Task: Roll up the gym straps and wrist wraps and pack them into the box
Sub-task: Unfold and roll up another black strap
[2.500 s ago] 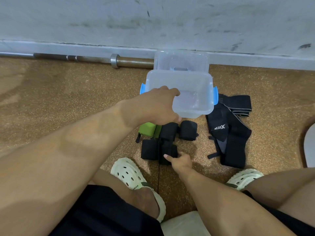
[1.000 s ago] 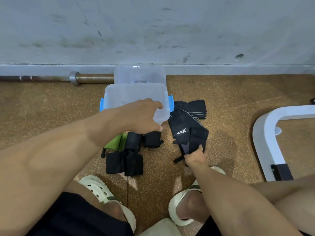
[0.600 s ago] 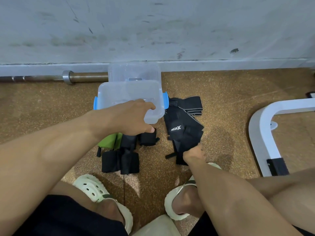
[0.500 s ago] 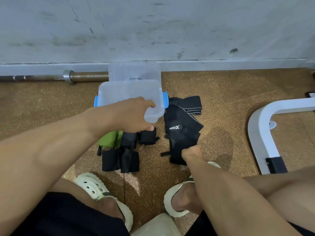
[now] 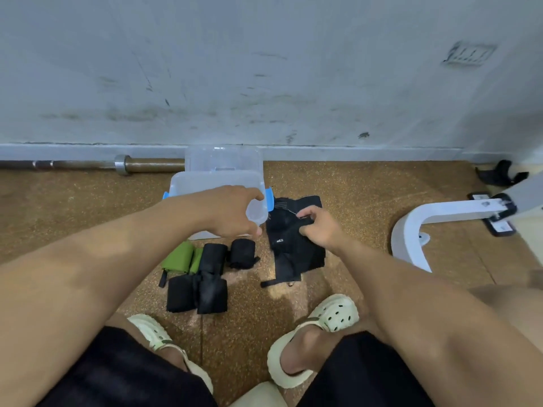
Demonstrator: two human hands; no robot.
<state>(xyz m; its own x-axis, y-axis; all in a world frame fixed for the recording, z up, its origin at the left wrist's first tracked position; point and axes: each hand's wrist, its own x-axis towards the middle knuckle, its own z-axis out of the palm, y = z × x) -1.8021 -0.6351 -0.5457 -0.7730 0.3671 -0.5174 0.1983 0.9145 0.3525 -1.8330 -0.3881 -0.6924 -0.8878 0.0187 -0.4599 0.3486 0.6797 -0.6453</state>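
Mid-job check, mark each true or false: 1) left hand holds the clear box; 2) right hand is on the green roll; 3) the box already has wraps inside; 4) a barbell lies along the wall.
1) True: the left hand grips the clear box at its near right corner.
2) False: the right hand pinches the black strap pile; the green roll lies untouched.
3) False: no wraps show inside the box.
4) True: the barbell lies by the wall.
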